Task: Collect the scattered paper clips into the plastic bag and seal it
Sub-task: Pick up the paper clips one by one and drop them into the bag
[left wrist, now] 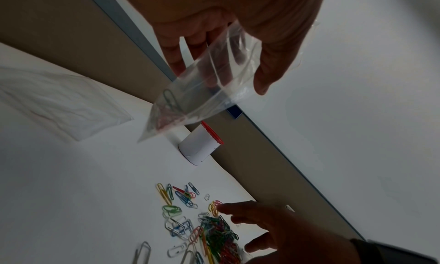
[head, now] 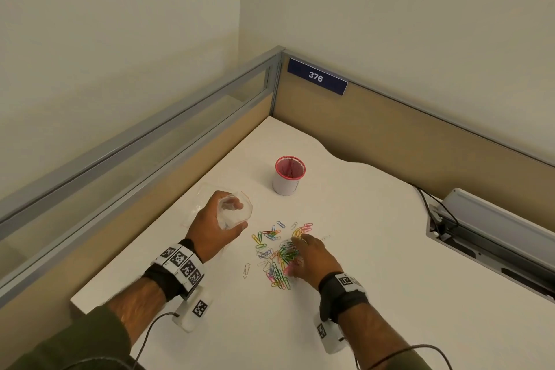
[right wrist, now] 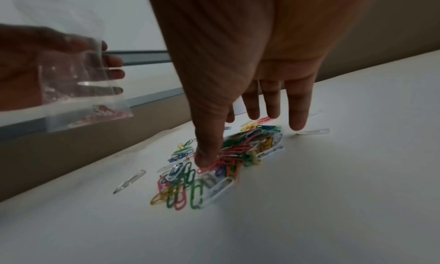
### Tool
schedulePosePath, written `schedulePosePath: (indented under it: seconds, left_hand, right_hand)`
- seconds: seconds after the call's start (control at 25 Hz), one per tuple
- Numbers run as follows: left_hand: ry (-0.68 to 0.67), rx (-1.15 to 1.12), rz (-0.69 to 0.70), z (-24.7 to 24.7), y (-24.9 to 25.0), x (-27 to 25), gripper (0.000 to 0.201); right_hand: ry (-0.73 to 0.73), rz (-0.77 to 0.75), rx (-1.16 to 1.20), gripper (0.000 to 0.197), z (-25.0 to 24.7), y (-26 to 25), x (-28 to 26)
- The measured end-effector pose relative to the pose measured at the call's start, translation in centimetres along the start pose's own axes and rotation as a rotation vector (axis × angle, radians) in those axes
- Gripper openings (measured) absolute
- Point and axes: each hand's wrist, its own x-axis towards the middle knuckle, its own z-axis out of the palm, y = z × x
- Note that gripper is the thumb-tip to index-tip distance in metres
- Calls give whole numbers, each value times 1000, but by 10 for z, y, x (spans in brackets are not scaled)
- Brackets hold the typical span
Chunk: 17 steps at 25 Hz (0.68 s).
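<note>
The plastic bag (left wrist: 209,83), a few clips already inside, is gripped off the desk by the left hand (head: 214,224), while the paper clips (head: 279,255) are touched by the spread fingers (right wrist: 295,106) of the right hand (head: 312,258) just beside it.

Part of the paper clips (head: 277,255) heap is covered by the right hand (head: 312,258). The clips inside the plastic bag (right wrist: 78,91) are blurred and cannot be counted. The heap's near edge is cropped in the left wrist view.
</note>
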Motion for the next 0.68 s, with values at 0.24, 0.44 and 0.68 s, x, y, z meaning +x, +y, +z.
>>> schedulePosePath:
  seconds: [0.24, 0.44, 0.68]
  left_hand:
    - [-11, -22, 9, 0, 3, 1, 48]
    - [-18, -16, 21, -1, 4, 5, 48]
    - [-24, -5, 11, 7, 7, 13, 49]
  right_hand:
    - [56, -32, -189, 31, 6, -13, 11]
    - [125, 30, -182, 18, 5, -13, 14]
    - [255, 200, 117, 19, -19, -5, 12]
